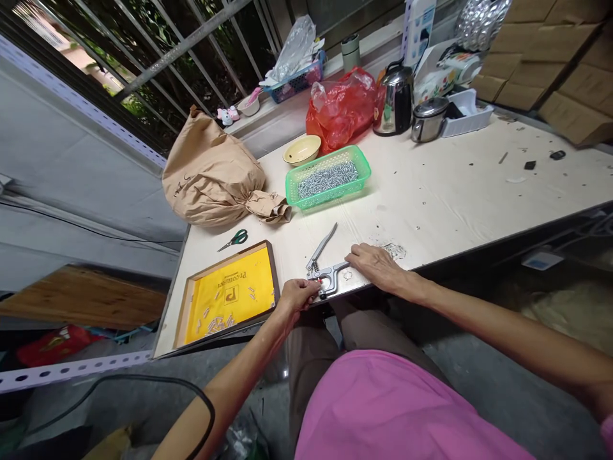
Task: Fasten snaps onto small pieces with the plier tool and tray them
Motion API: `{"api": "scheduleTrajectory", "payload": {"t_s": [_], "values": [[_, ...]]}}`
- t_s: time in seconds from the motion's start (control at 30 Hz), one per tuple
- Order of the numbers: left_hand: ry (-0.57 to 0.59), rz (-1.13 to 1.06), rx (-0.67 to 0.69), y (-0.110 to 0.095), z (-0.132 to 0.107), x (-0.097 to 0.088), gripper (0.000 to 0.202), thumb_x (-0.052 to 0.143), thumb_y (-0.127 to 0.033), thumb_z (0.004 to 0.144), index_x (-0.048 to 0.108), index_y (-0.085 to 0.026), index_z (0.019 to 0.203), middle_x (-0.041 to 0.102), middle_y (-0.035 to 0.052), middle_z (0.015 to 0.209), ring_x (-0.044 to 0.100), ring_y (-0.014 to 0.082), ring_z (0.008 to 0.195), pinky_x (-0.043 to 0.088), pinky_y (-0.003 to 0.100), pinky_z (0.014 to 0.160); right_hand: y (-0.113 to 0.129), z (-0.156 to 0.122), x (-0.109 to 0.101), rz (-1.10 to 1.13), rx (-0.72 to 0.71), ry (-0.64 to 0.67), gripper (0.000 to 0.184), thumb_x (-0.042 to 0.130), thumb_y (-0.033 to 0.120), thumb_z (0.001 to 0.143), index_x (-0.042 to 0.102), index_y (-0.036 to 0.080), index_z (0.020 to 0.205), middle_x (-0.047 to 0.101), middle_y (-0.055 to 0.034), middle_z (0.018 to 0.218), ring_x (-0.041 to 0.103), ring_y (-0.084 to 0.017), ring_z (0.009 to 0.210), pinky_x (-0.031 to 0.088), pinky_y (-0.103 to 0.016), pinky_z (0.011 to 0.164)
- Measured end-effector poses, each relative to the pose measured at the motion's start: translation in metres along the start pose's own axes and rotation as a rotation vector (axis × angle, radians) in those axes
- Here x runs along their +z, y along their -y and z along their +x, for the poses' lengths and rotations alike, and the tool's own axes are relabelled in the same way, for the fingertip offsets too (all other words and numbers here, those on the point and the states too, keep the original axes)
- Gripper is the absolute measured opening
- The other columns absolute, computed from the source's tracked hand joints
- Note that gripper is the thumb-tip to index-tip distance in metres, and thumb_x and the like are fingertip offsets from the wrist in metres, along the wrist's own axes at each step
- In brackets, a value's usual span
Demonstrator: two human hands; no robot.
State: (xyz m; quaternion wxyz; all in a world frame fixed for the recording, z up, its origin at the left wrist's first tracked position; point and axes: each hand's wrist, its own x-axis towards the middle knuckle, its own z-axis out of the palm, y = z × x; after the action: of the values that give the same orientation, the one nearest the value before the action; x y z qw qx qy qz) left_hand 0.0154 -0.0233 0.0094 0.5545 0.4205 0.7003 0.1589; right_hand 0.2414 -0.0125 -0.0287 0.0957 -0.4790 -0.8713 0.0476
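A metal hand press tool (327,273) with a raised lever handle sits at the near edge of the pale table (450,191). My left hand (297,295) is closed in a pinch at the tool's jaw, holding something too small to make out. My right hand (376,265) rests flat on the tool's base beside a small pile of metal bits (395,250). A green basket (328,176) full of small metal pieces stands further back. A wooden tray (228,295) with a yellow liner and several small metal pieces lies at my left.
Green-handled scissors (234,239) lie beside a tied brown paper sack (213,172). A yellow bowl (301,149), a red plastic bag (342,108), a kettle (395,99), a steel pot (428,119) and cardboard boxes (550,57) line the back.
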Motion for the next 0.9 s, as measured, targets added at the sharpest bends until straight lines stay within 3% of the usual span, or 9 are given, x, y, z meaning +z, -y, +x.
{"api": "scheduleTrajectory", "payload": {"t_s": [0.13,0.3,0.5,0.77,0.9], "values": [[0.080,0.043,-0.053,-0.005,0.001,-0.002,0.039,0.074,-0.041,0.064,0.050,-0.014,0.051,0.043,-0.0056,0.038,0.029,0.0019,0.031,0.014,0.019,0.035,0.002,0.001,-0.003,-0.010,0.013,0.010,0.014,0.047,0.009,0.087,0.057,0.017,0.091,0.056,-0.0068,0.096,0.049,-0.018,0.086,0.029,-0.029,0.063],[0.076,0.087,-0.093,-0.001,0.004,-0.004,0.034,0.069,-0.039,0.071,0.052,-0.014,0.054,0.044,-0.0054,0.037,0.032,0.0026,0.030,0.017,0.018,0.035,0.005,0.002,-0.006,-0.017,0.030,0.032,0.014,0.046,0.010,0.088,0.058,0.017,0.091,0.056,-0.0072,0.096,0.049,-0.018,0.086,0.029,-0.029,0.064],[0.044,0.136,-0.042,0.000,0.001,-0.001,0.033,0.068,-0.039,0.071,0.052,-0.014,0.056,0.044,-0.0060,0.037,0.035,0.0033,0.032,0.021,0.017,0.035,0.007,0.002,-0.010,-0.015,0.051,0.062,0.016,0.044,0.008,0.088,0.058,0.016,0.089,0.057,-0.0078,0.096,0.049,-0.018,0.084,0.028,-0.029,0.063],[0.093,0.225,0.000,-0.006,0.005,-0.005,0.034,0.068,-0.038,0.071,0.051,-0.015,0.051,0.043,-0.0059,0.035,0.033,0.0031,0.030,0.021,0.018,0.035,0.006,0.003,-0.009,-0.009,0.040,0.067,0.019,0.041,0.006,0.087,0.057,0.017,0.089,0.056,-0.0081,0.095,0.048,-0.018,0.081,0.026,-0.030,0.061],[0.130,0.147,-0.074,-0.004,0.008,-0.004,0.032,0.068,-0.036,0.071,0.052,-0.014,0.053,0.045,-0.0046,0.037,0.035,0.0036,0.030,0.022,0.018,0.035,0.005,0.002,-0.009,-0.004,0.034,0.061,0.019,0.041,0.007,0.088,0.057,0.017,0.088,0.056,-0.0077,0.094,0.047,-0.017,0.080,0.024,-0.030,0.061]]}}
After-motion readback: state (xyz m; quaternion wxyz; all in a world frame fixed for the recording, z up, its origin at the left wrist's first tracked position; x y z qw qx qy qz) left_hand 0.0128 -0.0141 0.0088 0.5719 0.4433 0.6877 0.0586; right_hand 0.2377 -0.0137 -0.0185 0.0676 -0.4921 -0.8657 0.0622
